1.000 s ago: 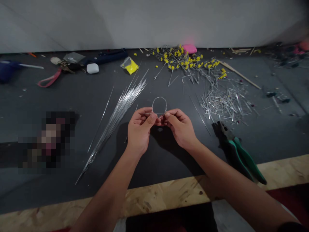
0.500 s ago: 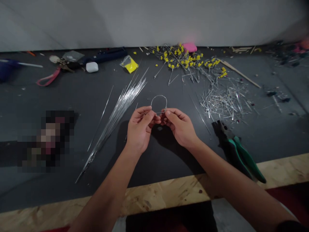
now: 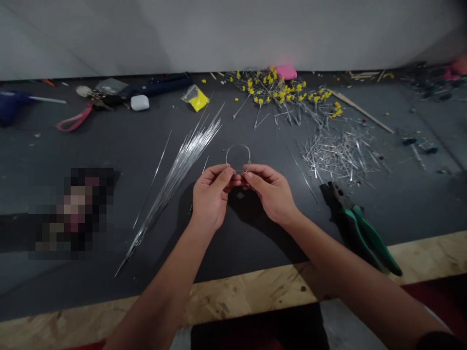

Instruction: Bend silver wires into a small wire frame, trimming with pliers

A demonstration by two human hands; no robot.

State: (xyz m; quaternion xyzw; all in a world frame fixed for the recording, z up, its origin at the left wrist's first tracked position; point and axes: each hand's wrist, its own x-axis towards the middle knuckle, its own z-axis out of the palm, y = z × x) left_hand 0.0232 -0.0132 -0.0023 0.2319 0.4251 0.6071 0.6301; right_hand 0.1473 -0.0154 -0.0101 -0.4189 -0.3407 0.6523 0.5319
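Note:
A thin silvery wire (image 3: 239, 145), bent into a rounded arch, is held upright between my two hands above the dark table. My left hand (image 3: 211, 197) pinches its left end between thumb and fingers. The right end is pinched in my right hand (image 3: 273, 193). A straight stretch of wire spans the small gap between the fingertips. The exact ends are hidden by my fingers. To the left of my left hand lies a long bundle of straight wires (image 3: 175, 170). Beyond my right hand is a heap of short wire pieces (image 3: 339, 150).
Green-handled pliers (image 3: 365, 233) lie at the right. Yellow-tipped wires (image 3: 280, 87), a pink lump (image 3: 286, 72) and a yellow packet (image 3: 198, 98) are at the back. A white case (image 3: 139, 102) and keys (image 3: 98, 99) lie back left. A wooden stick (image 3: 363, 112) is back right.
My right hand has shifted slightly left, closer to my left hand. The wire arch has moved a little left with the hands.

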